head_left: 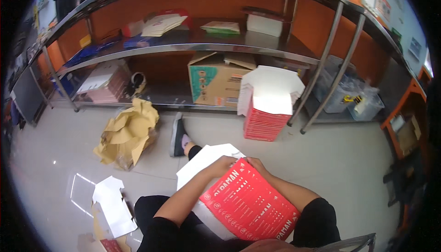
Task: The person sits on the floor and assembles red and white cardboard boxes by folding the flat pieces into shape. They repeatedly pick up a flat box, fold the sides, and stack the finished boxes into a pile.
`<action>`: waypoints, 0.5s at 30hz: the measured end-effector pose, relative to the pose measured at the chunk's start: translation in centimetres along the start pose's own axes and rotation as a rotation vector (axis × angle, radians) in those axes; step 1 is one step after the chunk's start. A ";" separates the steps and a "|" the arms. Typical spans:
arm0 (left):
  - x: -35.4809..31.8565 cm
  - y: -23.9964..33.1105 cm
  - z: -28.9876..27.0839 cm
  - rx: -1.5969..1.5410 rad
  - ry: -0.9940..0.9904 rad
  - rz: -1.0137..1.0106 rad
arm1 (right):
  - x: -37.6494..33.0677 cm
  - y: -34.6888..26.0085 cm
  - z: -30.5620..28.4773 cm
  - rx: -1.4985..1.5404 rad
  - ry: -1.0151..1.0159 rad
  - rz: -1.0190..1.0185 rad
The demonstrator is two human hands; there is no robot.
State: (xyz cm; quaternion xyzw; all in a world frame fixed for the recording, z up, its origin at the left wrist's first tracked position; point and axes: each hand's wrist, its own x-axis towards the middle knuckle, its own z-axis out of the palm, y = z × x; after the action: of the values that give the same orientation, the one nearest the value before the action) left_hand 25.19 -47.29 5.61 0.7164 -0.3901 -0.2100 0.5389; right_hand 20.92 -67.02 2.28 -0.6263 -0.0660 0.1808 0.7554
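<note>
On my lap lies a red cardboard box [251,202] with white print, partly folded and tilted. A wide white flap [202,162] spreads out beyond it, apparently the inner side of the same cardboard. At the box's far corner my left hand [224,165] is closed over the edge. My right hand [257,164] grips that same far edge just to the right, its fingers mostly hidden behind the red panel. The two hands are close together. Ahead on the floor stands a stack of flat red-and-white box blanks [268,118].
Crumpled brown paper [131,132] lies left of my shoe [177,135]. A loose white cardboard blank [114,206] rests on the floor at left. Beyond stands a metal shelf [193,47] holding a large carton [216,79], envelopes [163,24] and plastic bins [330,89].
</note>
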 end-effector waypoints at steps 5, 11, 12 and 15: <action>-0.9 -0.4 1.0 -0.114 0.047 -0.104 | 0.0 1.2 -0.3 0.006 0.152 0.050; -7.0 0.5 -1.7 -0.504 0.386 -0.100 | 2.0 1.6 -3.5 -0.134 0.015 -0.155; -8.5 0.2 -0.1 -0.485 0.449 -0.053 | 2.0 0.2 -2.3 -0.277 0.031 -0.330; -11.6 0.6 5.7 -0.373 0.674 0.015 | -0.1 -2.2 1.3 0.159 -0.021 -0.161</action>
State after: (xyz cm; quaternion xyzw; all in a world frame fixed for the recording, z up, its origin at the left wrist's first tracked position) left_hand 13.80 -41.76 2.92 0.6320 -0.1515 -0.0262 0.7596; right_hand 20.89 -66.21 4.72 -0.5551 -0.1096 0.1308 0.8141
